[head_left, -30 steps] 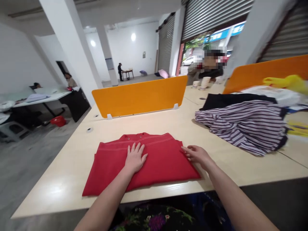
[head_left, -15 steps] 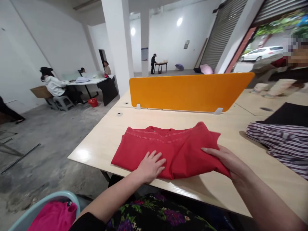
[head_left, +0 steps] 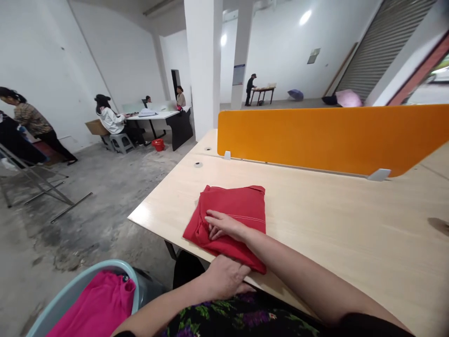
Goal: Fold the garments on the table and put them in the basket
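A red garment point(head_left: 242, 201) with white double stitching lies folded into a compact, roughly square bundle on the pale wooden table point(head_left: 329, 234). Across its top rests my right hand point(head_left: 226, 226), fingers apart and slightly bent against the cloth near the left fold. My left hand point(head_left: 226, 277) is at the table's front edge, its fingers curled at the bundle's near edge; the fingertips are partly hidden, and it appears to grip the cloth there. My right forearm passes over the garment's right front corner.
An orange divider point(head_left: 315, 140) stands along the table's far side. At lower left, a light blue tub point(head_left: 122, 267) holds bright pink cloth point(head_left: 94, 304). A metal rack point(head_left: 49, 182) stands on the concrete floor at left. Several people are farther back, some at tables.
The red garment's right part has been folded over to the left, making it narrower. My right hand moved left onto it; my left hand dropped to its near edge. The view turned right-to-left.
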Demonstrator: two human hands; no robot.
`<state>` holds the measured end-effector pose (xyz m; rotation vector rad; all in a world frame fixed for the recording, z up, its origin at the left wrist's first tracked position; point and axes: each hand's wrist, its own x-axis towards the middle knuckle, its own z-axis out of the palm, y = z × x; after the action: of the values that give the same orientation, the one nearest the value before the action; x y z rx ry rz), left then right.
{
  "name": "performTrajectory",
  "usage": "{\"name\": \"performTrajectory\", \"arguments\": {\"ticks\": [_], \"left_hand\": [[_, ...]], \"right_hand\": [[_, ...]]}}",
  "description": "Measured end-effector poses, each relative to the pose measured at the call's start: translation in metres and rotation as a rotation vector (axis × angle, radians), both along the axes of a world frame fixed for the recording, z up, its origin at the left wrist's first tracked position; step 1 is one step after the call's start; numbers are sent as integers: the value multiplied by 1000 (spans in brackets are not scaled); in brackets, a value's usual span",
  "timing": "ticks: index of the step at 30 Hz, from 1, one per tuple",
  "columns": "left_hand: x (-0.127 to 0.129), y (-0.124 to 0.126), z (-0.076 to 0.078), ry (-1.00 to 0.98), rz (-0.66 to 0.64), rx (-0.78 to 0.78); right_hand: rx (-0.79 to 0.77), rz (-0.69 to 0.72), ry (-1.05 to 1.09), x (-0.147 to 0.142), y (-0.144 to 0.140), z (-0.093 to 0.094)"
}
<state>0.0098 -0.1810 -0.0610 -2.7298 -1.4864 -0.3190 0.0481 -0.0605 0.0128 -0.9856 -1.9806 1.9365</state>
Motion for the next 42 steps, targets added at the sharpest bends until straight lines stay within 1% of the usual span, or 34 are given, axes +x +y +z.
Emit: {"name": "performTrajectory", "arguments": {"ticks": [1, 2, 3, 5, 6, 7, 8, 9, 12, 15, 17, 18, 19, 20, 22, 23, 24, 26, 28, 30, 32, 33, 35, 37, 38, 40, 42], "left_hand": [[-3, -1, -2, -5, -4, 13], [-5, -1, -3, -7, -3, 21], [-6, -1, -4, -8, 3, 27], [-5, 1, -4, -17, 2, 33], [-4, 2, -5, -25, -2, 37], [-3, 3, -5, -37, -7, 41], [-2, 4, -4, -54, -8, 43], [-1, 4, -3, -76, 4, 43], [1, 0, 4, -182, 100, 20], [0, -7, 15, -340, 292, 17], [-4, -10, 17, -372, 403, 33], [-6, -11, 17, -348, 418, 45], [-9, -12, 15, -301, 392, 56], [-11, -13, 13, -242, 338, 70], [-15, -13, 9, -131, 220, 106], [-18, -14, 8, -90, 179, 118], [-21, -16, 8, -63, 155, 124], [-35, -21, 13, -51, 153, 120], [-57, -32, 23, -63, 174, 94], [-83, -47, 34, -99, 234, 49], [-107, -62, 41, -200, 350, -6], [-115, -68, 43, -279, 434, -23], [-122, -72, 43, -486, 639, -41], [-119, -64, 40, -725, 830, -60], [-115, -54, 39, -833, 892, -71], [-109, -29, 38, -980, 934, -79], [-104, 0, 41, -1018, 944, -59]], "right_hand": [[36, 74, -8, 3, 4, -1], [147, 134, -17, 7, 9, -1], [327, 177, -31, 10, 14, -2], [765, 245, -86, 15, 22, -6], [951, 280, -137, 16, 24, -10], [1085, 314, -203, 16, 25, -14], [1168, 339, -277, 15, 24, -19], [1210, 355, -340, 13, 22, -24], [1235, 362, -416, 9, 17, -28], [1227, 381, -405, 13, 26, -18], [1257, 303, -449, 23, 45, -9], [1272, 224, -506, 29, 57, -6], [1276, 135, -580, 36, 70, -5], [1254, 61, -658, 42, 81, -4], [1200, -15, -761, 51, 97, -6], [1185, -32, -789, 54, 100, -7], [1184, -46, -808, 56, 98, -7], [1185, -78, -855, 59, 86, -5], [1136, -102, -900, 67, 66, -3], [1082, -83, -899, 81, 47, -2], [1065, -67, -843, 98, 32, -6], [1063, -82, -802, 107, 28, -10], [1042, -178, -712, 120, 22, -19], [999, -302, -631, 128, 20, -27], [984, -345, -597, 130, 20, -31], [976, -377, -550, 131, 21, -36], [989, -367, -532, 131, 22, -38]]}}
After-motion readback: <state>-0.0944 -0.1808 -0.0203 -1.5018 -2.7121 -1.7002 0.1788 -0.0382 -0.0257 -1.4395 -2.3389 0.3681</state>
